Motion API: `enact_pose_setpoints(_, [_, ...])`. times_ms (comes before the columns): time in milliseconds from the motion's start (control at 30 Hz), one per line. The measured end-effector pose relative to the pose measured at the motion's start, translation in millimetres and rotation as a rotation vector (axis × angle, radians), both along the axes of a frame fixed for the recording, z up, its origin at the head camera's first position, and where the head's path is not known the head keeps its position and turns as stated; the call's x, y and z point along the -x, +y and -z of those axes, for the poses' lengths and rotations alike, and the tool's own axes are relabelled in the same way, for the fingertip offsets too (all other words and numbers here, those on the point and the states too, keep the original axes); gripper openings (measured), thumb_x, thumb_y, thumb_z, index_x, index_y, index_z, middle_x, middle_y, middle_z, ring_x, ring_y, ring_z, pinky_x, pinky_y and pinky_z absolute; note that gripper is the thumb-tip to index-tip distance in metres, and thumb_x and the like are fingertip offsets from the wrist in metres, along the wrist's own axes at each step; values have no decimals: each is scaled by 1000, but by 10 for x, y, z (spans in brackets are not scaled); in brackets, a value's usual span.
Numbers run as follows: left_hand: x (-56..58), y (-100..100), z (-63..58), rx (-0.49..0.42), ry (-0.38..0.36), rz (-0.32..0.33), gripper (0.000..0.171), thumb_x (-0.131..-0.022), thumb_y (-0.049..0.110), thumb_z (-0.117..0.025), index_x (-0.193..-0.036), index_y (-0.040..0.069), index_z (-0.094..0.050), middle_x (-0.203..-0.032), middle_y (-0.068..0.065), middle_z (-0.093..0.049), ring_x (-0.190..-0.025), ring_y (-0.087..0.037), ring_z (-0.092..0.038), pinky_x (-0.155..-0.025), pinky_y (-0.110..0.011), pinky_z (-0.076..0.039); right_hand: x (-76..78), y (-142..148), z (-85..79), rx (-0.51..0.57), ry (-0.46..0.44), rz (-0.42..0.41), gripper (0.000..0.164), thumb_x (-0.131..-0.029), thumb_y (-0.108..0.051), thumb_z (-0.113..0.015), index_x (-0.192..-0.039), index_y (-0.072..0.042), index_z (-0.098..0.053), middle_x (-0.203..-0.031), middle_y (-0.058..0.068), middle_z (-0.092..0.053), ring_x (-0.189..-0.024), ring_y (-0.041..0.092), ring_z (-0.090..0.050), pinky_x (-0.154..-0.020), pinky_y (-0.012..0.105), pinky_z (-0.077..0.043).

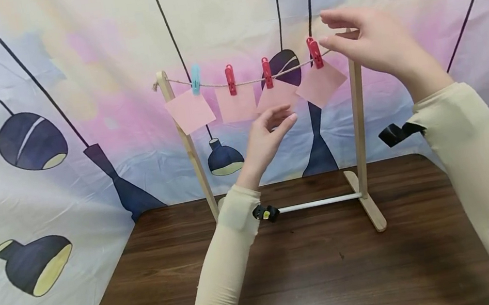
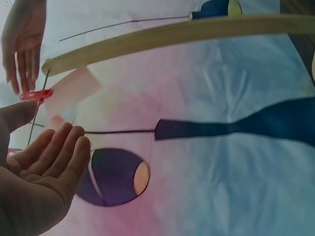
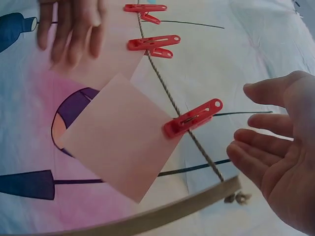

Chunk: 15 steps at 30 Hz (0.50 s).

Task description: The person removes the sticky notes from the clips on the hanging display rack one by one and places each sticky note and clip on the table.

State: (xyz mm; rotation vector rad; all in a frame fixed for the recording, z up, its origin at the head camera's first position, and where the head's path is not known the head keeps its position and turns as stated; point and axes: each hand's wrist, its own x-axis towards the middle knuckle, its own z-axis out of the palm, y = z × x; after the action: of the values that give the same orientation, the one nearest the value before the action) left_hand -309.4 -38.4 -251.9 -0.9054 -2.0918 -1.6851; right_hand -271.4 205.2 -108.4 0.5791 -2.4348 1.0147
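Reading head view left to right: cloth backdrop (image 1: 124, 34) printed with dark lamps (image 1: 32, 146), then left wooden post (image 1: 201, 179), its foot mostly hidden behind the left sleeve (image 1: 225, 264). String (image 1: 249, 82) runs from the post across upper centre. Blue clip (image 1: 195, 80) holds first pink paper (image 1: 191, 113), tilted, covering part of the post. First red clip (image 1: 230, 80) holds second pink paper (image 1: 238, 105), nearly level. Left hand (image 1: 268, 136), centre: thumb apart from loosely bent fingers, palm bare in left wrist view; contact with paper cannot be told. Yellow patch on its wrist camera (image 1: 266, 213) too small to read. Second red clip (image 1: 267, 72) holds third pink paper (image 1: 276, 94), lower edge partly behind left fingertips. White rod (image 1: 319, 204) lies low above brown table (image 1: 327, 276). Third red clip (image 1: 315, 53) holds fourth pink paper (image 1: 323, 84), corner down. Right post (image 1: 359, 126): top partly hidden by right hand (image 1: 374, 43), upper right, thumb and fingers apart, near the third red clip; right wrist view shows a gap between. There, left hand is blurred and cut off at upper left.
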Motion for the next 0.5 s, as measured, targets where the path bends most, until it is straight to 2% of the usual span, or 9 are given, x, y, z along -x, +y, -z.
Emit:
enact_pose_setpoints(267, [3, 378, 117, -48, -136, 122, 43, -98, 25, -68, -136, 7, -61, -125, -10, -68, -112, -14, -65, -94, -26, -52, 69, -26, -123, -75, -35, -17, 63, -100, -39, -59, -155, -14, -41, -157, 11, -41, -140, 35, -43, -115, 53, -32])
enact_pose_setpoints(500, [62, 574, 183, -57, -197, 80, 51, -98, 31, -68, -144, 13, -54, -130, 0, -66, -117, -9, -61, -99, -26, -48, 101, -56, -184, -199, -45, -2, 65, -101, -43, -56, -156, -12, -39, -157, 12, -40, -143, 35, -39, -114, 59, -30])
